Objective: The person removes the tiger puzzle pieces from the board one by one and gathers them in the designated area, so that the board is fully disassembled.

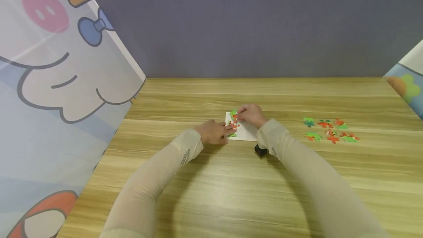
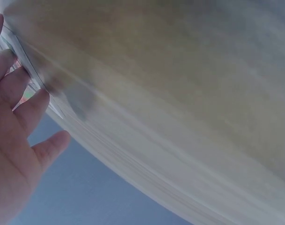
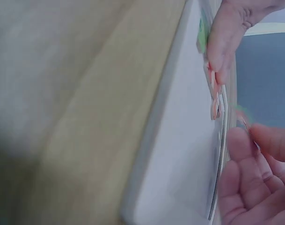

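Note:
A white puzzle board [image 1: 247,132] lies on the wooden table, with several joined red and green puzzle pieces [image 1: 235,125] along its left side. My left hand [image 1: 213,132] rests at the board's left edge, its fingers extended over those pieces; the left wrist view shows this hand [image 2: 16,112] with fingers spread. Above the board's far left part, my right hand [image 1: 252,115] pinches a green and orange puzzle piece [image 1: 234,114]. In the right wrist view that puzzle piece [image 3: 244,116] sits between thumb and index finger, tilted and apart from the board [image 3: 179,140].
Several loose puzzle pieces [image 1: 325,124] lie in two rows on the table to the right. A small black object [image 1: 260,151] shows by the right wrist. A grey partition [image 1: 264,28] stands behind the table, and a cartoon-printed panel [image 1: 72,83] borders the left side.

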A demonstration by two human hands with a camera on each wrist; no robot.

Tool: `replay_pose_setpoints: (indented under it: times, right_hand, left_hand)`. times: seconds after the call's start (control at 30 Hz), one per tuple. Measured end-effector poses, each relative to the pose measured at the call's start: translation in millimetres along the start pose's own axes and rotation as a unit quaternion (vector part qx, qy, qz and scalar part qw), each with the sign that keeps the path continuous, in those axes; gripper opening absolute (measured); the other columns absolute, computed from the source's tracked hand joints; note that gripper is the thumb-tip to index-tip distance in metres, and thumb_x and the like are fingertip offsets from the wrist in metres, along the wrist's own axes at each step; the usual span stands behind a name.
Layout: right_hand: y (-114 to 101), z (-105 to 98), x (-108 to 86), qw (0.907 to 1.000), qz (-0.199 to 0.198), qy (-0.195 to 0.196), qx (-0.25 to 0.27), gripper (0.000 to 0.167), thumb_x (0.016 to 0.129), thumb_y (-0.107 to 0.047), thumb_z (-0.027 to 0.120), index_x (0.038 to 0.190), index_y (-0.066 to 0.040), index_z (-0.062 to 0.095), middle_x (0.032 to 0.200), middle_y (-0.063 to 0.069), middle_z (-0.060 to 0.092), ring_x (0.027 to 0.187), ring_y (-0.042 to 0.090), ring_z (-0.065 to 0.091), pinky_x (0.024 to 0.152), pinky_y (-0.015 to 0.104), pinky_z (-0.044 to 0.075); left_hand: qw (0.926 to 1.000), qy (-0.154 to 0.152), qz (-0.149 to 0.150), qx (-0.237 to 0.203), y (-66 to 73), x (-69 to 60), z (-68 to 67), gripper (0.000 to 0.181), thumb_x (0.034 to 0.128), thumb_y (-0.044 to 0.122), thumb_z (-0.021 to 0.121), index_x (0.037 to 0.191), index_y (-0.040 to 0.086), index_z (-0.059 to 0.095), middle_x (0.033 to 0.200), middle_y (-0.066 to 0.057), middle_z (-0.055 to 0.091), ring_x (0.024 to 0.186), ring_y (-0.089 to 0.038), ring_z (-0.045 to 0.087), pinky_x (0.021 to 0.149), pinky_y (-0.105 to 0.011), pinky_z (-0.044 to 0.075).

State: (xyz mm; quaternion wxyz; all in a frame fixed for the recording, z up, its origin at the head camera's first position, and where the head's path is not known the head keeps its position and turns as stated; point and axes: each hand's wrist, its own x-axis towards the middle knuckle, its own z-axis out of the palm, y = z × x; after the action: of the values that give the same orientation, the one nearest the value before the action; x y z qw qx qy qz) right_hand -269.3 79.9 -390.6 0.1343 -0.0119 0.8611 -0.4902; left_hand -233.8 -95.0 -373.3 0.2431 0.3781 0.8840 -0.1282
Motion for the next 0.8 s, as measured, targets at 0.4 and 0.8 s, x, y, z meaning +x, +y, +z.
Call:
replay_pose_setpoints:
  times: [0.4,0.8]
  right_hand:
    - [12,-26,-10.2,0.9923,-0.105,-0.034,-0.056,0.047,0.091,0.007,0.048,0.138,0.008,0.042,0.083,0.016,0.062,0.072,0.024,0.060,0.062,0.028,0.048]
    - [31,-56,-26.4,0.9889,-0.122,-0.071,-0.047,0.038,0.089,0.007,0.051,0.126,0.011,0.053,0.092,0.018,0.060,0.078,0.022,0.058,0.066,0.026,0.049]
  left_hand:
    - [0.9979,0.054,0.032,0.016,3.8,4.3,-2.4,0.047,0.0997,0.035,0.047,0.144,0.021,0.041,0.147,0.001,0.036,0.132,-0.021,0.038,0.105,-0.044,0.033]
    - [0.9957,0.088,-0.009,-0.029,-6.1,1.3,-9.1,0.060,0.0961,0.043,0.051,0.148,0.019,0.034,0.151,-0.005,0.029,0.139,-0.028,0.024,0.110,-0.047,0.023]
